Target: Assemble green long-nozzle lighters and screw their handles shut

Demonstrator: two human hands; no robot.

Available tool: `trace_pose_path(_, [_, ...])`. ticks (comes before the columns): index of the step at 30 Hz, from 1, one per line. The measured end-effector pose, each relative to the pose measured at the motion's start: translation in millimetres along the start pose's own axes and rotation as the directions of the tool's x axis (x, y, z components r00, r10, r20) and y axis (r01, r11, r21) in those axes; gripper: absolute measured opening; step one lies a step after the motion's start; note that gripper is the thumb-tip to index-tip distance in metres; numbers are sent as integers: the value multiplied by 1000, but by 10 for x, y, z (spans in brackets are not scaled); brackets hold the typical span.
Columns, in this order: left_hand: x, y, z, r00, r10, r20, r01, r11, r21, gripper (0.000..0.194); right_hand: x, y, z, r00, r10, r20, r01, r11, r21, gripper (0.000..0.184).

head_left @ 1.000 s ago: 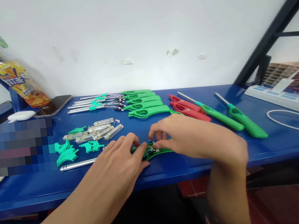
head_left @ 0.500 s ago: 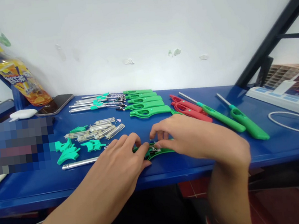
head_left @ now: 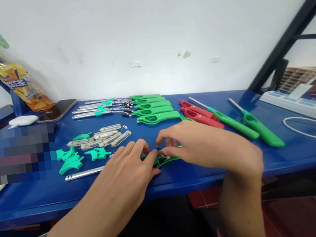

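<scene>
A green lighter casing (head_left: 169,160) lies opened on the blue table in front of me, small black and white parts showing inside. Around its left end, the thumb and fingers of my left hand (head_left: 130,163) are closed. A silver metal tube (head_left: 84,173) sticks out to the left from under that hand. My right hand (head_left: 188,141) comes over the casing from the right, thumb and fingertips bent together at the inner parts; what they pinch is too small to make out. Left of the hands are teal triggers (head_left: 72,161) and clear fuel tanks (head_left: 110,139).
Several green casing halves (head_left: 158,117) lie in a row at the back, beside metal tubes with wires (head_left: 88,114). Red casings (head_left: 201,117) and two green lighters (head_left: 263,132) are to the right. A bottle (head_left: 21,81), phone (head_left: 57,110) and power strip (head_left: 312,107) stand farther out.
The right thumb and fingertips have shifted slightly left and up over the casing's inner parts. My left hand keeps its hold. The view has moved very slightly.
</scene>
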State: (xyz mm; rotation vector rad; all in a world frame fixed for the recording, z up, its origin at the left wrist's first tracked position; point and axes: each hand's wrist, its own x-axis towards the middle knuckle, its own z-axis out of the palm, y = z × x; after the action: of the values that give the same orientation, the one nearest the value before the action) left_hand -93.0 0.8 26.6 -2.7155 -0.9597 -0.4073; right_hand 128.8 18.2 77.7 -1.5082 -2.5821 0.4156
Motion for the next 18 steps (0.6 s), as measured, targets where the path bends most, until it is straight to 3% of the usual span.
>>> trace_pose_path(12, [88,112,29,1000,-2,6,1,995,97,28,-9,-31,4,998,-54,-37,51,997,-58,25])
trace_pose_path(18, [73,47,28,1000,-12,22,11,999,38,25,-18,-35,-18,999,-31,-33,30,998,-53,24])
